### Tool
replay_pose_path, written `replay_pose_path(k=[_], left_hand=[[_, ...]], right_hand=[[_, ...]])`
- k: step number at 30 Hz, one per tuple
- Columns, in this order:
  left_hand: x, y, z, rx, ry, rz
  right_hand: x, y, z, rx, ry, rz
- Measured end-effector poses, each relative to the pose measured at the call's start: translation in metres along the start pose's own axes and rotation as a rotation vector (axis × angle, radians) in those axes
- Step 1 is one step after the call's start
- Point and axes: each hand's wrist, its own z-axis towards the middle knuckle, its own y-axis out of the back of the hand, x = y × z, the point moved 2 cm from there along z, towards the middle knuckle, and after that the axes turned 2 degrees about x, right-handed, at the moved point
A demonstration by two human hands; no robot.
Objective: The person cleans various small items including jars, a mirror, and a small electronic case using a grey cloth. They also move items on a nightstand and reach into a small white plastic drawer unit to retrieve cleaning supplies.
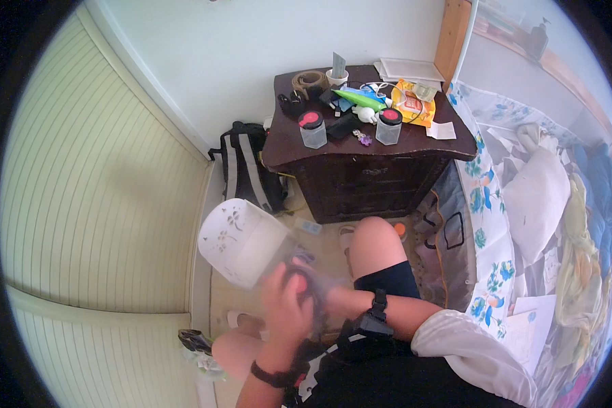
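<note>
My left hand (288, 301) curls round a small object with a red top (298, 283), blurred by motion; its body is mostly hidden by my fingers. Against it is my right hand (331, 293), also blurred, with a greyish-purple cloth (303, 253) bunched at its fingers. The two hands meet low in front of my body, between my bare knees. Just beyond them, to the left, a white plastic basket with flower-shaped cut-outs (245, 242) stands tilted in view; what supports it is hidden.
A dark wooden nightstand (372, 160) ahead carries two clear jars with red-and-black lids (313, 130) (389, 126), a rolled belt (310, 81), a green tube (359, 100) and a yellow packet (413, 104). A backpack (245, 163) leans left of it; a bed (535, 199) is at right.
</note>
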Motion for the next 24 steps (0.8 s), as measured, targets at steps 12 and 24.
replay_pose_path(k=[12,24], left_hand=[[-0.007,0.006,0.009,-0.163,0.231,-0.532],[0.027,0.017,-0.049,-0.202,0.723,-1.493]], right_hand=[[0.017,0.008,-0.005,-0.246,0.176,-0.45],[0.027,-0.043,-0.018,-0.165,0.382,-1.996]])
